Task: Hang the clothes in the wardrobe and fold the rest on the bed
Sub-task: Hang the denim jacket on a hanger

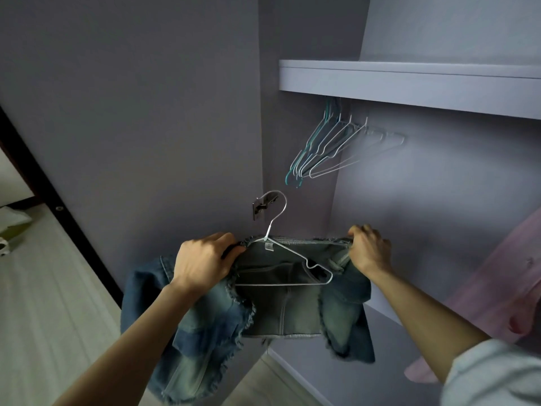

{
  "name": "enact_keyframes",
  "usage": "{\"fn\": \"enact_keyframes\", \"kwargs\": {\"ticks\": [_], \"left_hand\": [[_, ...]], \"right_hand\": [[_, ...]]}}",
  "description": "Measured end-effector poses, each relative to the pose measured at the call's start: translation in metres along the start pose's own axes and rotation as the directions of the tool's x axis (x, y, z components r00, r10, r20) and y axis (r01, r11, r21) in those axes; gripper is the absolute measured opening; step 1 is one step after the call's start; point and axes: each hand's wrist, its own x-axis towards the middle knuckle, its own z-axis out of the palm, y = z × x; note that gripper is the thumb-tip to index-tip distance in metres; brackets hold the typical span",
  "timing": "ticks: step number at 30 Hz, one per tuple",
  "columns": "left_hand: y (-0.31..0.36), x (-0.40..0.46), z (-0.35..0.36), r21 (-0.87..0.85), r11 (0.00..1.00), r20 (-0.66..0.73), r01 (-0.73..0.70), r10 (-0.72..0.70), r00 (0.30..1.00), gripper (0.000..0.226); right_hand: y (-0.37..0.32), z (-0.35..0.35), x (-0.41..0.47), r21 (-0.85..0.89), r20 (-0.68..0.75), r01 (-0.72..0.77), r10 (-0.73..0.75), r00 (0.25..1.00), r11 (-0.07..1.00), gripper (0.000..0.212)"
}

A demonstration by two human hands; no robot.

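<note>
A faded blue denim jacket [281, 312] with frayed edges hangs spread between my hands in front of the open wardrobe. My left hand [205, 259] grips its left shoulder and my right hand [369, 247] pinches its right shoulder. A white wire hanger [281, 259] sits inside the jacket's neck, its hook pointing up between my hands. Several empty wire hangers [325, 145], white and teal, hang under the wardrobe shelf [409, 80].
A pink garment [503, 282] hangs inside the wardrobe at the right. The wardrobe door [131, 112] stands open at the left, with a metal hinge [260, 206] just above the hanger hook. A bed [38, 288] lies at the lower left.
</note>
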Motion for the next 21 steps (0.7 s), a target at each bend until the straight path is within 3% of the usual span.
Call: {"fn": "enact_keyframes", "kwargs": {"ticks": [3, 11, 14, 17, 19, 21], "left_hand": [[0.005, 0.003, 0.000, 0.036, 0.998, 0.000, 0.047, -0.047, 0.999, 0.024], [0.012, 0.005, 0.007, 0.067, 0.971, -0.009, 0.230, -0.229, 0.973, 0.029], [0.015, 0.007, 0.012, 0.055, 0.961, -0.008, 0.272, -0.272, 0.962, 0.031], [0.015, 0.008, 0.017, 0.007, 0.930, -0.011, 0.368, -0.368, 0.930, 0.028], [0.013, 0.009, 0.019, -0.047, 0.899, -0.019, 0.435, -0.436, 0.900, 0.026], [0.012, 0.008, 0.020, -0.099, 0.894, -0.037, 0.436, -0.441, 0.897, 0.024]], "right_hand": [[0.002, 0.003, -0.003, -0.020, 0.030, 0.004, -0.004, 1.000, 1.000, 0.034], [-0.015, -0.011, 0.002, 0.169, 0.071, 0.020, -0.032, 0.997, 0.985, 0.044], [-0.026, -0.016, -0.005, 0.241, 0.001, 0.019, -0.020, 1.000, 0.970, 0.040], [-0.034, -0.009, -0.024, 0.255, -0.115, 0.155, -0.130, 0.985, 0.955, 0.028], [-0.032, 0.001, -0.038, 0.293, -0.002, 0.278, -0.290, 0.957, 0.915, 0.023], [-0.027, 0.003, -0.045, 0.359, 0.328, 0.285, -0.406, 0.853, 0.889, 0.023]]}}
